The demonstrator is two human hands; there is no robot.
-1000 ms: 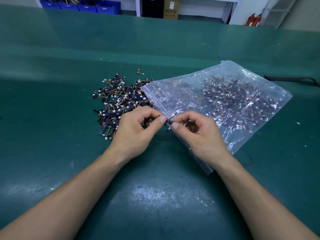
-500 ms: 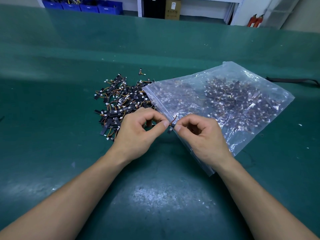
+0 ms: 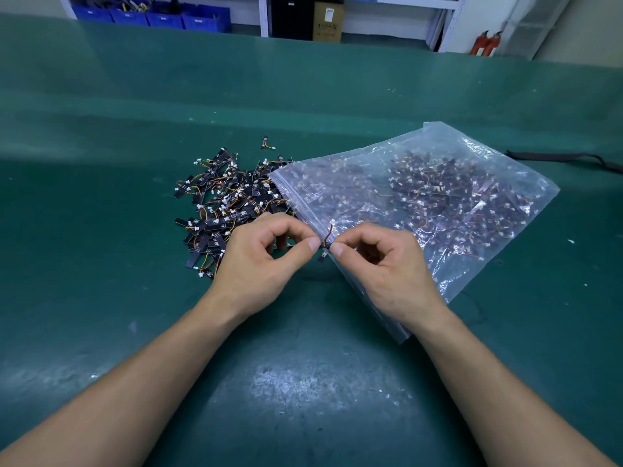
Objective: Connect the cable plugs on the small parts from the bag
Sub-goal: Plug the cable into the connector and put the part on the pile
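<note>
A loose pile of small parts (image 3: 229,210) lies at the left on the green table (image 3: 101,264). The left hand (image 3: 259,261) and right hand (image 3: 381,264) pinch one tiny part (image 3: 325,242) between fingertips, just in front of the bag (image 3: 421,197). It looks light and delicate; its plug is probably best gripped by the housing, not the thin wires.

The tabletop (image 3: 101,230) is dark teal green with pale scuffed patches; the small parts (image 3: 222,210) heaped on it are black strips with orange and yellow wires and white plugs; the bag (image 3: 472,170) is clear, glinting plastic; bins (image 3: 151,16) behind are blue; a box (image 3: 327,23) is brown
</note>
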